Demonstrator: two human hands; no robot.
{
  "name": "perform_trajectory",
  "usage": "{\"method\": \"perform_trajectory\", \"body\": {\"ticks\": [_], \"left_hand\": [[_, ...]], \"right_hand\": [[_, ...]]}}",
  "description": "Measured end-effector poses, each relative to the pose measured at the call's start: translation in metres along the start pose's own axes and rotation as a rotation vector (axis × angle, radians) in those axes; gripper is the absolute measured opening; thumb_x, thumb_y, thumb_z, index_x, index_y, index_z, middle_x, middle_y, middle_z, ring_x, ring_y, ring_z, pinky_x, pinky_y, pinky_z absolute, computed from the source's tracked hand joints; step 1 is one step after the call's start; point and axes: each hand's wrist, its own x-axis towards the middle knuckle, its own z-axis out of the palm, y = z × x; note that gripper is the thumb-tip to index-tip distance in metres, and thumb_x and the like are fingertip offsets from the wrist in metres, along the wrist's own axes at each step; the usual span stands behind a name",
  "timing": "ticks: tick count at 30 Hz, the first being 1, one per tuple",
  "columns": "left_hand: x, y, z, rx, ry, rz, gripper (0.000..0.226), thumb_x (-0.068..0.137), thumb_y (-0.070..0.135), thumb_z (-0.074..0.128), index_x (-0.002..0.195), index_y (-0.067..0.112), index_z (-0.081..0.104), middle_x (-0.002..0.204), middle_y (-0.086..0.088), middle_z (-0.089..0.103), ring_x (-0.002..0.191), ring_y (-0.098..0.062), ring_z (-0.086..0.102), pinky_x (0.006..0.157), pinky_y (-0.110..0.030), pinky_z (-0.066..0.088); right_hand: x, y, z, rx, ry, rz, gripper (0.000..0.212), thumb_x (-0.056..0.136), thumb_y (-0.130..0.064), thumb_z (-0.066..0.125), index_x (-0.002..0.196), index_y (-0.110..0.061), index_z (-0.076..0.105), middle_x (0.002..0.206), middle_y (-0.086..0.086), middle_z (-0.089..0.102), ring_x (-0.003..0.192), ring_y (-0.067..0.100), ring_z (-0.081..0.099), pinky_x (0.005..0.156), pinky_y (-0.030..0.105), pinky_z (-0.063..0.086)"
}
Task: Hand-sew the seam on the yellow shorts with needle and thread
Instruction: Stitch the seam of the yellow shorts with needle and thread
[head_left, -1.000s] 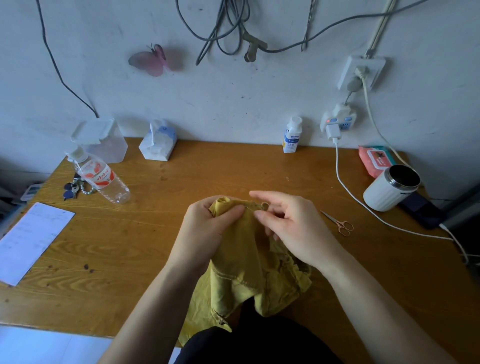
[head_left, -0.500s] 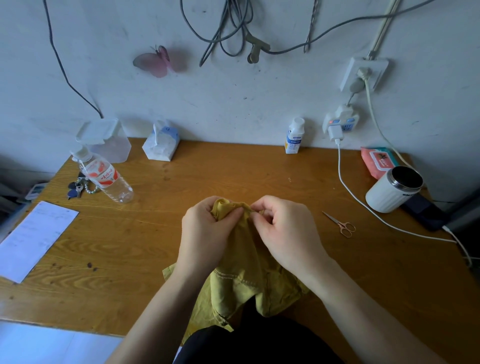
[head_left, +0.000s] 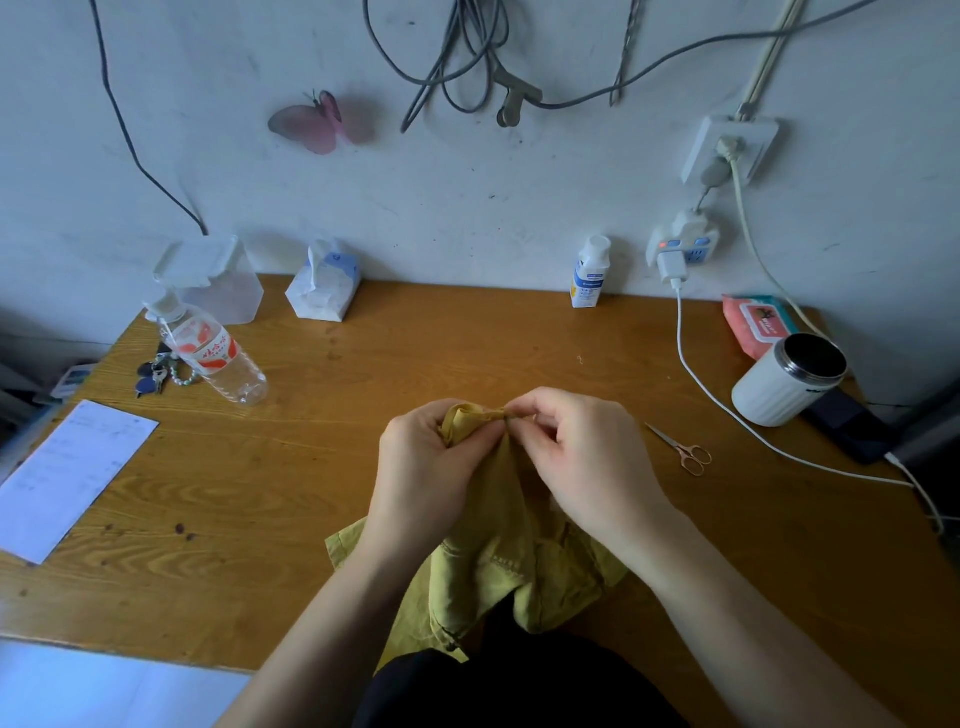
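Yellow shorts (head_left: 498, 566) lie bunched at the near edge of the tabletop (head_left: 311, 467), the lower part hanging over toward me and the top edge lifted between both hands. My left hand (head_left: 426, 467) has its fingers curled round a gathered fold of the cloth, thumb on top, holding it up. My right hand (head_left: 587, 462) is closed to a pinch, thumb and forefinger meeting on the cloth just beside the left thumb. Scissors (head_left: 680, 449) lie near on the right, apart from both hands, ready for snipping. The seam edge (head_left: 483, 414) sits right at that pinch. Whether a needle is in it I cannot tell, it is too small to make out, and I see no thread. I judge I am mid-stitch, so I would hold the fold taut between the hands, take small even bites close to the edge, and draw the thread through gently so nothing puckers
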Motion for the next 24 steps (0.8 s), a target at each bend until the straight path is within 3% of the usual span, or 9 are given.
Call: {"method": "perform_trajectory", "body": {"ticks": [2,6,11,20,24], "left_hand": [[0.001,0.001,-0.003,-0.062,-0.036,-0.036,0.006,0.080,0.017,0.072,0.074,0.018,0.075,0.069,0.003,0.072,0.067,-0.012,0.066,0.061,-0.028,0.055],[0.004,0.004,-0.005,-0.161,-0.038,-0.133,0.008,0.077,0.017,0.075,0.072,0.015,0.069,0.068,0.000,0.069,0.066,-0.017,0.064,0.063,-0.033,0.054],[0.006,0.008,-0.010,-0.334,-0.180,-0.264,0.009,0.075,0.018,0.074,0.079,0.011,0.074,0.079,-0.011,0.073,0.076,-0.026,0.070,0.067,-0.033,0.057],[0.010,0.020,-0.018,-0.625,-0.430,-0.452,0.013,0.068,0.015,0.072,0.078,0.008,0.075,0.081,-0.014,0.073,0.074,-0.023,0.071,0.064,-0.028,0.056],[0.011,0.024,-0.019,-0.702,-0.485,-0.520,0.016,0.068,0.011,0.069,0.080,0.002,0.073,0.079,-0.015,0.073,0.070,-0.022,0.071,0.063,-0.028,0.057]], "right_hand": [[0.001,0.003,-0.004,0.084,-0.043,0.011,0.014,0.090,-0.018,0.061,0.098,-0.018,0.073,0.077,-0.012,0.071,0.067,-0.001,0.064,0.059,0.011,0.049],[0.003,0.006,-0.013,0.249,-0.112,0.049,0.013,0.089,-0.016,0.063,0.083,-0.025,0.069,0.048,-0.018,0.056,0.045,-0.003,0.055,0.048,0.005,0.039],[0.007,0.010,-0.023,0.442,-0.263,0.168,0.015,0.089,-0.016,0.061,0.079,-0.025,0.070,0.051,-0.008,0.061,0.042,0.001,0.051,0.048,0.011,0.041],[0.013,0.020,-0.039,0.866,-0.486,0.300,0.006,0.079,-0.010,0.066,0.080,-0.007,0.071,0.048,0.000,0.053,0.039,0.007,0.043,0.040,0.017,0.038],[0.015,0.022,-0.042,1.007,-0.552,0.328,0.008,0.073,-0.010,0.064,0.077,-0.007,0.071,0.046,0.001,0.052,0.036,0.007,0.040,0.038,0.018,0.036]]}}
